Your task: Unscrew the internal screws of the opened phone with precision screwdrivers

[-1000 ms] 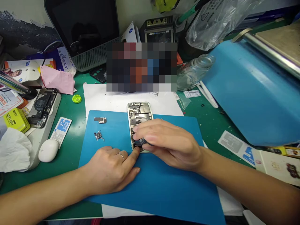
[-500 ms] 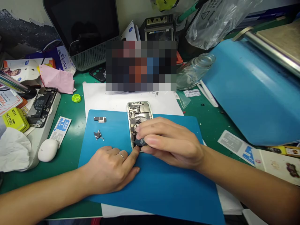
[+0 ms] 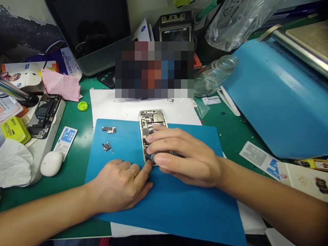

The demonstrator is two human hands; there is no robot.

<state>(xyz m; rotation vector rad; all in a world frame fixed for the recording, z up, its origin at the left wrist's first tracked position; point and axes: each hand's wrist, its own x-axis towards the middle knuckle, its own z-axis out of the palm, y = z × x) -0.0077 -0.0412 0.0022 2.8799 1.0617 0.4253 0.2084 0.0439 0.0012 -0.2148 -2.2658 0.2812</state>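
Note:
An opened smartphone point(image 3: 153, 118) with its inner boards exposed lies on the blue mat point(image 3: 164, 208). My left hand point(image 3: 123, 182) rests on the mat with its fingers curled, the index fingertip pressing the phone's lower left corner. Over the lower half of the phone, my right hand point(image 3: 184, 157) grips a small dark-handled screwdriver point(image 3: 151, 158) between thumb and fingers. Its tip points at the phone's lower left and is too small to make out. To the left on the mat lie a small metal-shielded phone part point(image 3: 109, 130) and another small phone part point(image 3: 107, 147).
At left stand a white earbud case point(image 3: 52, 164), a yellow battery box point(image 3: 15, 130) and another opened phone point(image 3: 45, 116). A glass jar point(image 3: 216, 75) lies tilted at the back, near white tweezers point(image 3: 229, 102). A monitor point(image 3: 89, 30) stands behind.
My right hand's fingers have spread and shifted slightly around the screwdriver handle. My left hand stays on the phone's corner. The whole view has shifted a little.

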